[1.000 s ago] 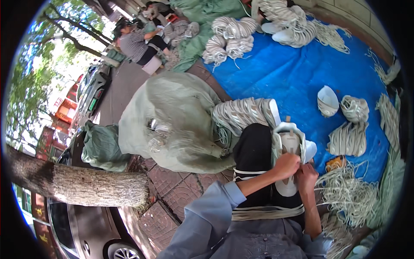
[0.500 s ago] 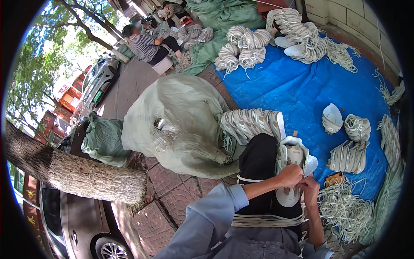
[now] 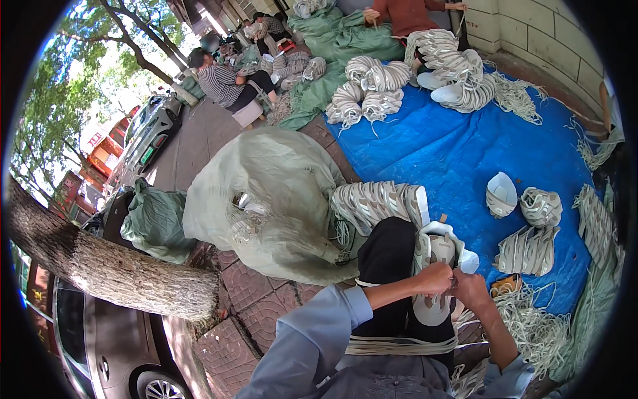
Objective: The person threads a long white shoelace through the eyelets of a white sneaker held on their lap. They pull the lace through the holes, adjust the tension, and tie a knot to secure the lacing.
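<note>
A white and beige shoe upper lies across my lap, its rounded toe end toward me and its pale lining flaring open at the far end. Over its middle, my left hand is closed in a fist-like grip. My right hand is closed too, its fingers meeting the left hand at the upper's right side. Whatever is pinched between the fingers is hidden. A bundle of pale laces runs across my thighs. Just beyond my knee, a row of nested shoe uppers leans against a large sack.
The pale sack bulges at my left, near a tree trunk. On the blue tarp lie loose uppers and stacked uppers. Tangled laces are heaped at my right. A person in a red-brown top sits across the tarp.
The view has shifted slightly, showing more of the person across the tarp. My hands have come together, the right one turning inward against the left. The upper stays on my lap.
</note>
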Demonstrator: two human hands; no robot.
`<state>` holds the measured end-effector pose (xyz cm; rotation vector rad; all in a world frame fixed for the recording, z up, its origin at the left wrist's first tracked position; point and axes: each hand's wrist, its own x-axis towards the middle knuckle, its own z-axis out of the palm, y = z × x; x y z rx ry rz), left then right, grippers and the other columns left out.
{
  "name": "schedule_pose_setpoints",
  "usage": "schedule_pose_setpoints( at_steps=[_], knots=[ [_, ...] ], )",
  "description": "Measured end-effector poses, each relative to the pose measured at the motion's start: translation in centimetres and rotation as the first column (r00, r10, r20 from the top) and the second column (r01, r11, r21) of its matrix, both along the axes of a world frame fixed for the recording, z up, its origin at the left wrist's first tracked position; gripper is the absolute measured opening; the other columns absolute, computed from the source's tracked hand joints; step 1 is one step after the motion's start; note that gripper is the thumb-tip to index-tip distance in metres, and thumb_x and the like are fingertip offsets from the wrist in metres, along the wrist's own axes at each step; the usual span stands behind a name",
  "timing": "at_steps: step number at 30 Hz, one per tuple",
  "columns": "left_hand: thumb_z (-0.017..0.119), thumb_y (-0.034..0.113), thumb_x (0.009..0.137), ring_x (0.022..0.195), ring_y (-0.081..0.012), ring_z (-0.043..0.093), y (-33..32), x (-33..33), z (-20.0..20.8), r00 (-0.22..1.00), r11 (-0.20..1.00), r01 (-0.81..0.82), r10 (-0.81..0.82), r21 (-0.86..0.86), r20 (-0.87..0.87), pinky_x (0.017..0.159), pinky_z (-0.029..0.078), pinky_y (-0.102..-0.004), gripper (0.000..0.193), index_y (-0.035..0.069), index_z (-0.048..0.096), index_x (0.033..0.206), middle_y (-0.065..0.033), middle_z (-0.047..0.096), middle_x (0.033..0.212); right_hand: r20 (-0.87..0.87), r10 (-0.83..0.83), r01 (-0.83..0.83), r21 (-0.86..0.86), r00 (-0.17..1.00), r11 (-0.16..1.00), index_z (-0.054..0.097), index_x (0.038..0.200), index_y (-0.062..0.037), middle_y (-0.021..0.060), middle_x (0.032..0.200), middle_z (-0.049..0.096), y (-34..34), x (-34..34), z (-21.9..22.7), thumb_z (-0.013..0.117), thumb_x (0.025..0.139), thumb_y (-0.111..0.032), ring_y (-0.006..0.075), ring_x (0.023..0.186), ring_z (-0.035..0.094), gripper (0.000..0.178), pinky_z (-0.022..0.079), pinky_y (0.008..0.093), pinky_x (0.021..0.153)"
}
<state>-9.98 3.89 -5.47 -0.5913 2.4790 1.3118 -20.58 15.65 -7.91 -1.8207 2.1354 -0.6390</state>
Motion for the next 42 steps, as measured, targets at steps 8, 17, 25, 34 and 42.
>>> schedule_pose_setpoints(
  at_steps=[8,17,25,34,42],
  knots=[
    [0.053,0.007,0.067,0.060,-0.0317,0.061,-0.2,0.1,0.0,0.981,0.891,0.160,-0.193,-0.424,-0.036,0.054,0.048,-0.0409,0.011,0.000,0.061,0.068,-0.0176,0.059,0.061,-0.166,0.085,-0.097,-0.065,0.982,0.993,0.055,0.061,-0.0073,0.0078,0.057,0.059,-0.1,1.1,0.8,0.072,0.055,-0.024,0.0238,0.053,0.060,0.025,0.046,0.0341,0.048],
    [0.047,0.008,0.071,0.045,-0.0238,0.060,-2.0,-3.1,0.4,0.875,0.925,0.379,-0.353,-0.017,0.331,0.046,0.050,-0.0331,0.018,-0.001,0.062,0.068,-0.0149,0.059,0.054,-0.220,0.064,-0.115,-0.228,0.973,0.967,0.053,0.059,-0.0068,0.0080,0.054,0.054,0.4,0.6,0.9,0.071,0.054,-0.018,0.0245,0.053,0.057,0.022,0.045,0.0346,0.049],
    [0.054,0.010,0.068,0.063,-0.0325,0.061,-1.5,-1.4,-1.9,0.935,0.866,0.304,-0.352,-0.396,-0.053,0.055,0.049,-0.0409,0.014,-0.003,0.060,0.067,-0.0188,0.059,0.064,-0.188,0.090,-0.130,-0.214,0.978,0.968,0.055,0.063,-0.0072,0.0067,0.055,0.053,-0.1,0.0,0.3,0.069,0.056,-0.018,0.0235,0.051,0.055,0.019,0.044,0.0351,0.049],
    [0.054,0.015,0.072,0.059,-0.0337,0.059,-2.9,-1.6,-0.7,0.927,0.919,0.359,-0.331,-0.163,0.174,0.051,0.047,-0.0408,0.018,-0.002,0.058,0.071,-0.0194,0.057,0.062,-0.302,0.089,-0.195,-0.341,0.949,0.919,0.047,0.056,-0.0112,0.0033,0.052,0.046,-0.1,0.5,0.5,0.064,0.058,-0.017,0.0198,0.048,0.051,0.018,0.041,0.0334,0.046],
    [0.046,0.011,0.081,0.039,-0.0181,0.055,-2.4,-0.3,1.5,0.994,0.954,-0.017,-0.017,0.299,0.111,0.032,0.041,-0.0304,0.020,-0.005,0.051,0.071,-0.0114,0.054,0.052,-0.232,0.057,-0.151,-0.412,0.971,0.899,0.047,0.057,-0.0108,0.0033,0.053,0.046,0.0,0.4,1.4,0.066,0.056,-0.016,0.0202,0.050,0.051,0.020,0.041,0.0332,0.047]
  ],
)
